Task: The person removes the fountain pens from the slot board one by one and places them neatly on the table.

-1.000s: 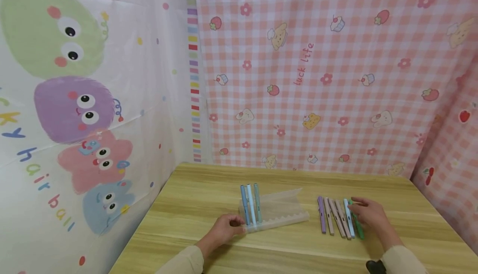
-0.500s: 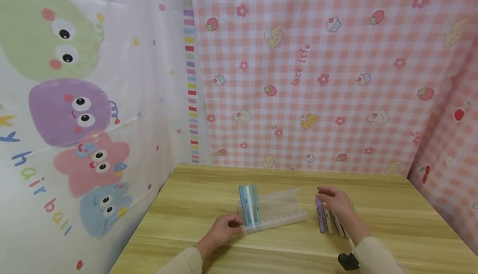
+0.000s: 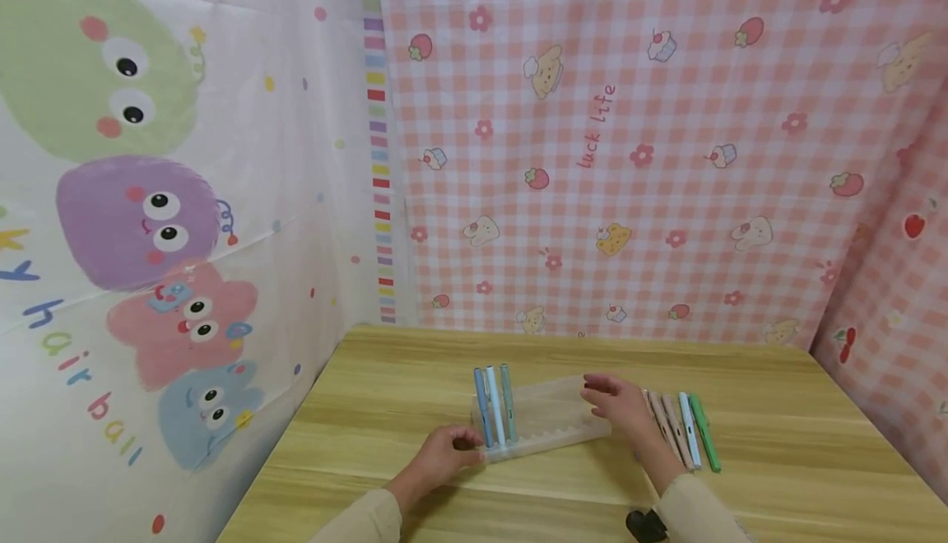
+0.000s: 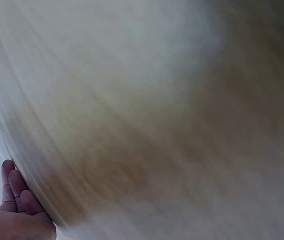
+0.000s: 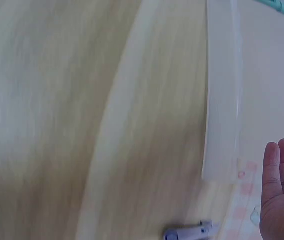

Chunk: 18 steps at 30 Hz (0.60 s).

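My left hand [image 3: 448,454] grips the left end of a translucent pen holder [image 3: 551,447] with a scalloped front strip. Standing in its left part are a dark blue pen [image 3: 483,407], a light blue pen [image 3: 496,411] and a teal pen [image 3: 508,403]. At the holder's right end is my right hand [image 3: 628,413], fingers extended and holding nothing; the right wrist view shows its bare palm. A purple pen [image 5: 189,233] lies below the holder's end in that view; in the head view my right hand mostly hides it.
Right of my right hand lie mauve pens [image 3: 672,432], another light blue pen [image 3: 690,430] and a green pen [image 3: 705,433] in a row on the wooden table [image 3: 415,362]. A black object [image 3: 646,525] is by my right cuff. Printed curtains [image 3: 592,197] stand behind and beside the table.
My right hand has moved left from beside the green pen, across the row of pens, to the holder's right end. The left hand and the standing pens stay put.
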Available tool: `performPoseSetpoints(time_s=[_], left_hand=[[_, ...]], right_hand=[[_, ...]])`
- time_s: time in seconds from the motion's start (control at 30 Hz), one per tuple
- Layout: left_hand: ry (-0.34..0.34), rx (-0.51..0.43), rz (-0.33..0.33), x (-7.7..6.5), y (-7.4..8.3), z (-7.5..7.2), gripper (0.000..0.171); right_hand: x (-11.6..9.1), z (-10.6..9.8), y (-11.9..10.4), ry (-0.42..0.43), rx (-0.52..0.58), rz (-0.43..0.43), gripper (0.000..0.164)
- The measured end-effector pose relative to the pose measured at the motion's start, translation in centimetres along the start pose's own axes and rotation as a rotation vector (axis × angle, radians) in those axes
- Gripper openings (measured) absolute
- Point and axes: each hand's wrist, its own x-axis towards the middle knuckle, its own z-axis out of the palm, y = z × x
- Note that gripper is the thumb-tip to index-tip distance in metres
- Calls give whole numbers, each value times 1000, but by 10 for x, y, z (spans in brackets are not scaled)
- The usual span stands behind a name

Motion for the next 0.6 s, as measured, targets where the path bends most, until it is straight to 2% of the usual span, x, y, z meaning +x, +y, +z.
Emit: performPoseSetpoints(time_s=[0.6], left_hand=[[6,-4,6,1,-2,0,14]], right_hand=[[-8,68,4,-24,12,-90,32]])
